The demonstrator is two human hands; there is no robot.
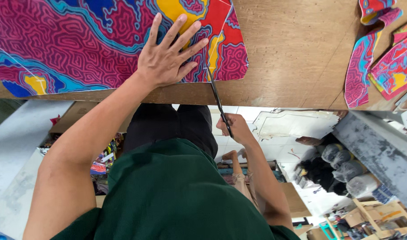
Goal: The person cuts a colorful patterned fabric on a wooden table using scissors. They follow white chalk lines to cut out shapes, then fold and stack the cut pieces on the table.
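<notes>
worn plywood table (292, 58) bears swirly printed fabric (70, 44), left hand (168, 58) spread flat, right hand (237, 129) gripping slim black scissors (217, 100).

Cut patterned fabric pieces (381, 62) lie on the wooden table (292, 53) — grey plastic-wrapped bundles (345, 169) below

One view only — a camera on the person's head, tipped steeply down and forward over the chest. It looks along both forearms onto the near edge of the wooden table (292, 53), which fills the top of the picture and runs out past the left, right and far sides. The view sits close: the green shirt (177, 195) takes the lower middle. Below the table's near edge the floor (17, 146) shows far beneath — wide-angle, with bent lines at the corners.
</notes>
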